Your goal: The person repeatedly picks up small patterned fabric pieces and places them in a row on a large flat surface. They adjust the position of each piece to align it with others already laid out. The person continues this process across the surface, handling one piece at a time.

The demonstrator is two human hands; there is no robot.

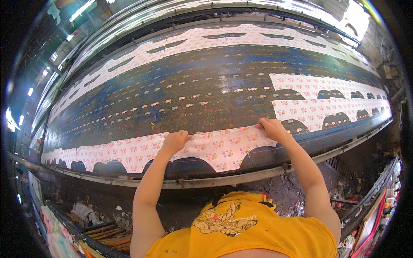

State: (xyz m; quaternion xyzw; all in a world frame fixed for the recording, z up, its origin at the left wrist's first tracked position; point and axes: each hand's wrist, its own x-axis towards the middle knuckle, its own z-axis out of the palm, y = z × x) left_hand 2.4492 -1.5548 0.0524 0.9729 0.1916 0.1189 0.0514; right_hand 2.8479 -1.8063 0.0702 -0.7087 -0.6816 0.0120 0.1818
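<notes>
A white fabric piece [219,148] with pink and orange flower prints and a scalloped lower edge lies along the near side of a long dark table [180,99]. Its top edge is pinched by my left hand [175,143], the fingers closed near the middle of the table's front. Farther right, my right hand [272,129] is closed on the top corner of the same piece. Between both hands the cloth looks stretched. Just beyond my right hand, another printed fabric piece [318,112] lies flat, its cut-out curves facing me.
More printed strips [223,36] run along the table's far side, and another piece [297,84] lies at the right. A metal rail [223,180] edges the table in front of me. Wooden slats [107,234] and scraps lie below left; a red-edged frame [372,219] leans at right.
</notes>
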